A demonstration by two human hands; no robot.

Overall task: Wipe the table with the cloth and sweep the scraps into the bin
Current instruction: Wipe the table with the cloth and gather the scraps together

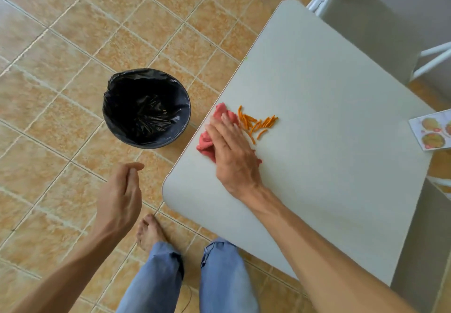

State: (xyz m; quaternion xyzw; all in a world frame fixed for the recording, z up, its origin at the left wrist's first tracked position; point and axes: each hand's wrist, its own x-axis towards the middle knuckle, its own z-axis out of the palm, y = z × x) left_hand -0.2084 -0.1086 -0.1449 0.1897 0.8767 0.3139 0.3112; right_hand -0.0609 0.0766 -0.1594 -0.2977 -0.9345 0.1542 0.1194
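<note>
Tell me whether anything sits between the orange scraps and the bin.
Yes. The pink cloth, pressed under the right hand, lies on the table between the orange scraps and the edge facing the bin. Past that edge nothing visible blocks the way.

Cloth (207, 143) partly under right hand (234, 156); printed sheet (429, 131) cut by edge.

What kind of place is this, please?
Probably a home kitchen or dining area: a tiled floor, a pale table with orange food scraps, and a bin lined with a black bag beside it.
</note>
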